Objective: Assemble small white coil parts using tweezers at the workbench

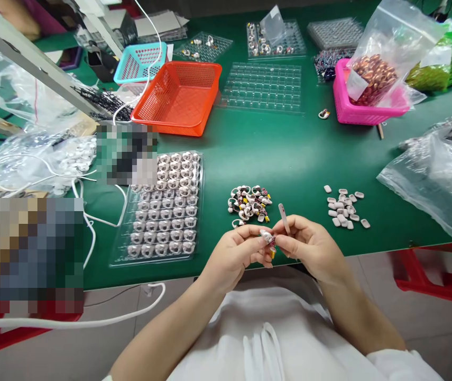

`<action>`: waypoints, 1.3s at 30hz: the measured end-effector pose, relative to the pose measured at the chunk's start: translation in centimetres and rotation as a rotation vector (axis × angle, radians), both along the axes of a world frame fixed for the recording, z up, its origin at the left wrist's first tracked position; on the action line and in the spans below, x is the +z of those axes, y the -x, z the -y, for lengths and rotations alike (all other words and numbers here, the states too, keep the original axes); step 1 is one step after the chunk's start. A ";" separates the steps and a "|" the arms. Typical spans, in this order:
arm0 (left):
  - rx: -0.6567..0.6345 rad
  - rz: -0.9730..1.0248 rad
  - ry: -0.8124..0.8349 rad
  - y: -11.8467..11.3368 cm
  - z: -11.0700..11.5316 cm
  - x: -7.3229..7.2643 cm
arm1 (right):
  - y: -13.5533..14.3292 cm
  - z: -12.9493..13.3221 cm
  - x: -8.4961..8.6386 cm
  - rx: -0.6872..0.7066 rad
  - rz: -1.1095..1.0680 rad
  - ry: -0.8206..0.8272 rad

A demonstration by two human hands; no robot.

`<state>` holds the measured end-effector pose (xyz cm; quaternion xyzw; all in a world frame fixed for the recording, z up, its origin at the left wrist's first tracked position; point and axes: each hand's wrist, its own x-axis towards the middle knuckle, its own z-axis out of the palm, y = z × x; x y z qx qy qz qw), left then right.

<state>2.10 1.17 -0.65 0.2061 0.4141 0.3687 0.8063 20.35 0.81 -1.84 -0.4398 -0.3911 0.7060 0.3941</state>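
Head view: At the near edge of the bench [273, 148], left hand [236, 251] pinches a white piece [266, 236] beside the right hand [307, 241], which grips a strip [283, 214] slanted away.

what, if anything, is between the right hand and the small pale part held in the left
Nothing visible. The right hand is right beside the small pale part, which the left hand holds. The flat tool in the right hand points away from that part.
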 end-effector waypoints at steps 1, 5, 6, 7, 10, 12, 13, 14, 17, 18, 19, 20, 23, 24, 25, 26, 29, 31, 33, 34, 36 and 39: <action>-0.004 -0.016 -0.011 0.0 0.0 0.0 | -0.1 0.0 -0.1 0.003 -0.008 0.014; -0.003 -0.124 -0.112 -0.1 0.3 0.0 | -0.3 -0.1 -0.2 -0.001 0.019 0.010; 0.001 -0.160 -0.144 -0.2 0.4 0.0 | -0.3 -0.1 -0.1 -0.005 0.037 -0.010; 0.005 -0.199 -0.177 -0.2 0.5 -0.1 | -0.2 0.0 0.0 -0.007 0.056 -0.035; 0.005 -0.303 -0.280 -0.4 0.9 -0.4 | -0.1 0.3 0.5 0.008 0.125 -0.124; 0.011 -0.348 -0.353 -0.4 1.1 -0.7 | 0.1 0.7 0.7 0.016 0.213 -0.196; 0.018 -0.361 -0.381 -0.3 1.2 -0.8 | 0.2 0.9 0.7 0.015 0.271 -0.252; 0.030 -0.367 -0.402 -0.3 1.2 -0.9 | 0.3 1.0 0.7 0.010 0.332 -0.325; 0.067 -0.360 -0.417 -0.1 1.2 -0.8 | 0.7 1.4 0.8 -0.013 0.475 -0.598; 0.077 -0.349 -0.412 -0.1 1.2 -0.7 | 0.9 1.5 0.9 -0.023 0.503 -0.672; 0.087 -0.334 -0.405 -0.1 1.3 -0.6 | 1.0 1.6 1.0 -0.039 0.521 -0.723; 0.093 -0.318 -0.395 -0.1 1.3 -0.4 | 1.2 1.6 1.2 -0.056 0.533 -0.750; 0.104 -0.270 -0.355 -0.1 1.4 -0.1 | 1.6 1.8 1.5 -0.096 0.546 -0.745; 0.103 -0.260 -0.339 -0.1 1.5 0.0 | 1.7 1.9 1.5 -0.104 0.547 -0.741; 0.097 -0.251 -0.322 0.0 1.5 0.1 | 1.8 2.0 1.5 -0.109 0.548 -0.744; 0.091 -0.242 -0.303 0.0 1.5 0.2 | 1.9 2.0 1.5 -0.113 0.548 -0.754; 0.050 -0.224 -0.244 0.2 1.3 0.7 | 1.8 2.0 1.4 -0.078 0.545 -0.778; 0.017 -0.232 -0.219 0.3 1.2 1.2 | 1.5 1.9 1.4 -0.009 0.545 -0.776; -0.002 -0.251 -0.200 0.4 1.0 1.5 | 1.2 1.8 1.6 0.065 0.546 -0.769; -0.007 -0.260 -0.190 0.4 1.0 1.6 | 1.1 1.7 1.7 0.088 0.546 -0.771; -0.013 -0.273 -0.173 0.5 0.9 1.7 | 1.0 1.6 1.9 0.104 0.544 -0.772; -0.014 -0.268 -0.161 0.5 0.9 1.5 | 1.0 1.6 2.0 0.080 0.522 -0.763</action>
